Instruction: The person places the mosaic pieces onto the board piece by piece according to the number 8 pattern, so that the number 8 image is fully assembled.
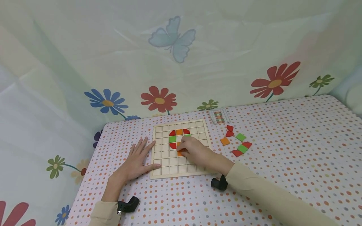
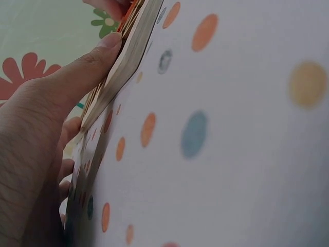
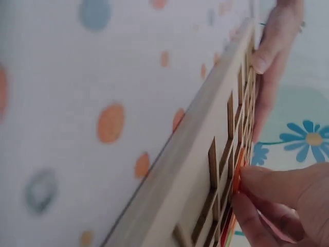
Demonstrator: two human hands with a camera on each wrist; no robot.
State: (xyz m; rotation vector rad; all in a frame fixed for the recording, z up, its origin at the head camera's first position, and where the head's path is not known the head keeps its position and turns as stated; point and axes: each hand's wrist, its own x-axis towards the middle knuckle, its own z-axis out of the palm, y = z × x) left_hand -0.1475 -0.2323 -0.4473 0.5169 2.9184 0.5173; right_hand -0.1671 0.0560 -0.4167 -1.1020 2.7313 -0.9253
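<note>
A square wooden grid board (image 1: 167,162) lies on the table, with red, orange and green pieces set in cells around its middle. My right hand (image 1: 198,152) is over the board, thumb and fingertips pinching an orange square tile (image 1: 180,153) down at a cell below the red and orange row. In the right wrist view this orange tile (image 3: 237,177) shows between thumb and finger. My left hand (image 1: 137,161) lies spread at the board's left side, its thumb resting on the near left edge and the other fingers straight along the side. Part of the pattern is hidden behind my right hand.
Right of the board lie loose pieces: an orange square (image 1: 225,141), a green square (image 1: 241,137), several red quarter-rounds (image 1: 237,153) and another green square (image 1: 242,148). A pattern card (image 1: 219,116) lies behind them. A flowered cloth (image 1: 215,75) hangs at the back of the dotted table.
</note>
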